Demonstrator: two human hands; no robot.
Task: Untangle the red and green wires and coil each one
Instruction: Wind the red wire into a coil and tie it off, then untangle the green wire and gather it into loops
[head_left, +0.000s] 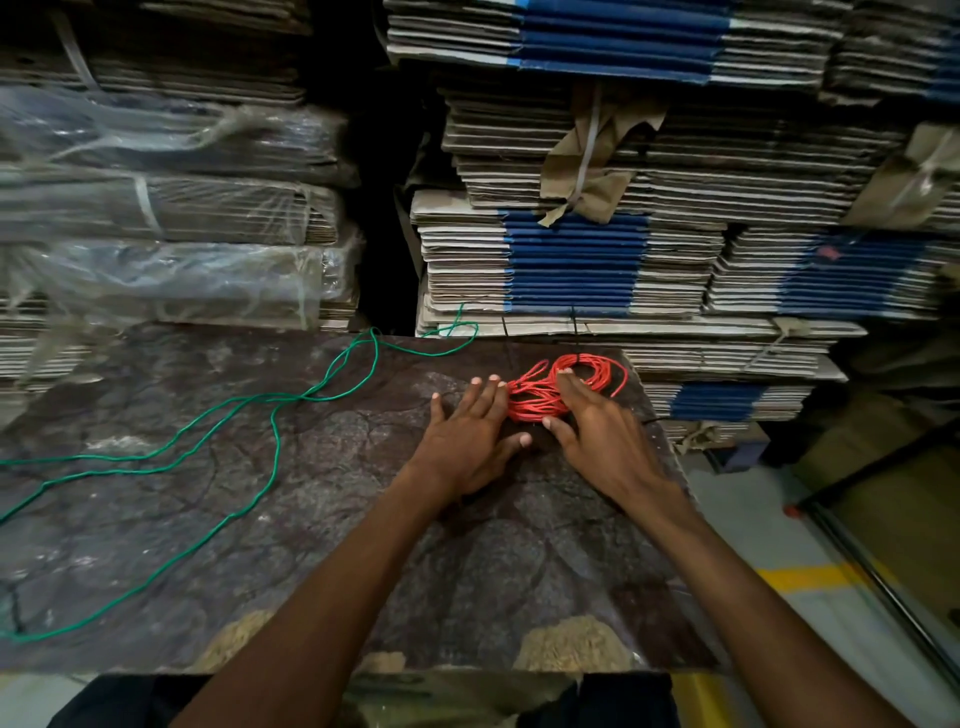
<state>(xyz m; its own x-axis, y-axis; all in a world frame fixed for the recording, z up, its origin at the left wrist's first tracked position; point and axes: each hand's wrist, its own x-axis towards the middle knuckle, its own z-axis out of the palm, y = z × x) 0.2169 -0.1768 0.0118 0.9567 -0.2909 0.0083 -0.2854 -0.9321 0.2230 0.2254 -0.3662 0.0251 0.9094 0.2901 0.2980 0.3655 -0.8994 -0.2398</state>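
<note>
Red wire (550, 392): gathered into a flattened bundle of many loops, lying on the far right part of the table (322, 519), close to its back edge. The loops are uneven; one rounded end fans out to the right and a smaller loop stands out at the upper left. One free end curves down at the right side of the bundle. No green strand is seen running through it.

Left hand (470, 434): palm down on the table, fingers straight and spread, fingertips touching the left edge of the red bundle. It grips nothing.

Right hand (597, 426): palm down, fingers extended and laid across the middle of the bundle, pressing it flat; thumb at the bundle's near edge. No curl round the wire is visible.

Green wire (249, 415): uncoiled, well apart from the red bundle. It trails in long loose runs over the left half of the table, with a small loop at the back edge near the cardboard and a long strand sweeping to the near left corner.

Table: dark, worn, mottled surface, with chipped pale patches along the near edge.

Behind: stacks of flattened cardboard (571, 260), some with blue bands, some wrapped in clear plastic on the left.
</note>
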